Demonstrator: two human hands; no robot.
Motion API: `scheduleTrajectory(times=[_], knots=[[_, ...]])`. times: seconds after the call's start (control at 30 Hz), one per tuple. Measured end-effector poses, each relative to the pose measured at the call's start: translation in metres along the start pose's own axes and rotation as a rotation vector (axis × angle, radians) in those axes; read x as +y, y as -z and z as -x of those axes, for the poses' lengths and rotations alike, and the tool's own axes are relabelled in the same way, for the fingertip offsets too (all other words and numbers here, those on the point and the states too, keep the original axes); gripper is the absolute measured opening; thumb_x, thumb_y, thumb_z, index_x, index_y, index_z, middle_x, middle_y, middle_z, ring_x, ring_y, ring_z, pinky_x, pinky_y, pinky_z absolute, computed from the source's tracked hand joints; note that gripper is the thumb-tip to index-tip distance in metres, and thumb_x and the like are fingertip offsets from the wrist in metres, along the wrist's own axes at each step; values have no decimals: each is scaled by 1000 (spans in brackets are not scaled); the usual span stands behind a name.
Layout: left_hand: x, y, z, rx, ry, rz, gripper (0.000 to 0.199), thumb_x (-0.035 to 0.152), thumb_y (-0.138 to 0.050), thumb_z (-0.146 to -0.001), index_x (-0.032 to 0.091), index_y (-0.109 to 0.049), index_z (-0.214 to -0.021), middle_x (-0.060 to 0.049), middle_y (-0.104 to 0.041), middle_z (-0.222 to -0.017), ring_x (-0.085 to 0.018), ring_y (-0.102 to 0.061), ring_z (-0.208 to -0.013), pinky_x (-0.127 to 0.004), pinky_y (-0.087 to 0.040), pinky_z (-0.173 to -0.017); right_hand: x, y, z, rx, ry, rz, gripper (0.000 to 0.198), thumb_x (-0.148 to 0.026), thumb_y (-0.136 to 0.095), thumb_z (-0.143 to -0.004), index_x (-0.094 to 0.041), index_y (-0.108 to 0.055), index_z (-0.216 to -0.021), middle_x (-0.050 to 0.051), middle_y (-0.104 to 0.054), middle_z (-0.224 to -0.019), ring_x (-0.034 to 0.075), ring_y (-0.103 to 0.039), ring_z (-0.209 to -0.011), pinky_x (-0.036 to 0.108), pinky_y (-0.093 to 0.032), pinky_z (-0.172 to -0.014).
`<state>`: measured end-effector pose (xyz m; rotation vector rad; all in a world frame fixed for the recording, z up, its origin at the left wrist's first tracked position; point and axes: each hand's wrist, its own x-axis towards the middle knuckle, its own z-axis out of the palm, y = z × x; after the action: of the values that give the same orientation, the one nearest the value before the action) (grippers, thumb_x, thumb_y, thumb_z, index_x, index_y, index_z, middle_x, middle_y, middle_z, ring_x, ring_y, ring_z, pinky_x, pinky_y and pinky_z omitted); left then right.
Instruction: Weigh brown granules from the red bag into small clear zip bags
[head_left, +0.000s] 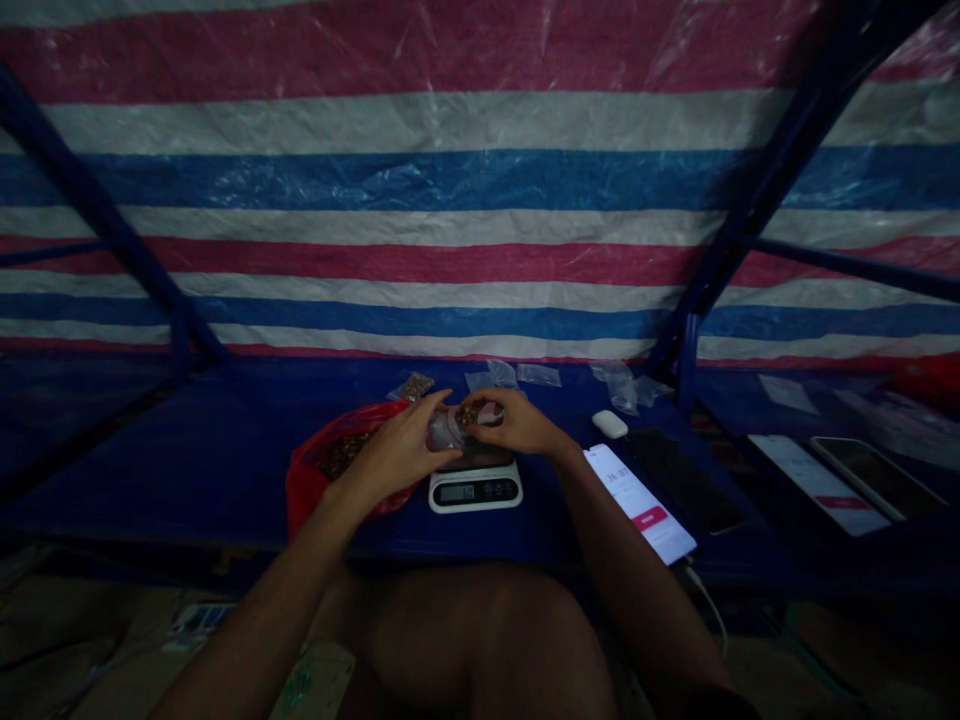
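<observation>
A small clear plastic bag [444, 432] is held over the scale's platform by my left hand [401, 450], its thumb and fingers curved around the near and far sides. My right hand [521, 425] meets it from the right, thumb and forefinger closed around some small brown pieces [470, 411] at the bag's mouth. Below both hands stands a white digital scale [476, 488] with a dark display; its digits are too dim to read. Left of the scale, partly behind my left forearm, an open red plastic bag [304, 475] holds many more brown pieces [341, 455].
A filled clear bag [415, 386] lies behind the red bag. Several flat clear bags [538, 375] are spread along the back of the blue table [247, 440]. To the right are a white earbud case [610, 424], a lit phone [637, 505] with a cable, and a dark phone [679, 480].
</observation>
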<state>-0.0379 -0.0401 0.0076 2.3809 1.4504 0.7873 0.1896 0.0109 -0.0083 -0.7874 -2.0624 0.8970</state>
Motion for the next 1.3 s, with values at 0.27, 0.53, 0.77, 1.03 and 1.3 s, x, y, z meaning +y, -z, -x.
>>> scheduleTrajectory(times=[0.27,0.53,0.77,1.03,1.3], knots=[[4,-5,-2,98,-2,84,80,35,-79,-77,22,-45,-148,-9,-67,-133,-28,-64,-123,-43,-49,-108,6,-1,-1,-35,47,37,40,-24,-74,-80,-18,-73,-120,9,-74,-116,23,-70,-103,36,-54,-92],[-3,-8,-1,109,-6,214,82,35,-85,-74,23,-46,-146,-9,-71,-126,-28,-68,-119,-46,-50,-107,4,-3,0,-40,-35,-81,41,-28,-83,-75,-17,-70,-113,6,-75,-104,20,-71,-93,33,-55,-85],[-13,-16,-1,144,-43,283,82,36,-87,-72,24,-49,-144,-10,-71,-124,-27,-69,-116,-45,-53,-105,-4,0,-1,-102,17,-85,36,-33,-82,-80,-19,-76,-112,8,-76,-112,22,-71,-98,35,-55,-89],[-10,-23,-6,188,-27,269,74,37,-85,-75,22,-53,-139,-12,-69,-127,-27,-69,-114,-45,-56,-100,-6,-4,-1,-94,74,-136,29,-34,-67,-93,-23,-77,-117,10,-70,-123,22,-69,-107,37,-57,-92],[1,-33,-8,272,-68,84,63,21,-76,-78,19,-53,-137,-12,-65,-137,-27,-65,-123,-44,-54,-106,-6,-12,-4,50,137,76,23,-25,-70,-86,-18,-78,-107,8,-77,-108,22,-72,-101,36,-56,-91]])
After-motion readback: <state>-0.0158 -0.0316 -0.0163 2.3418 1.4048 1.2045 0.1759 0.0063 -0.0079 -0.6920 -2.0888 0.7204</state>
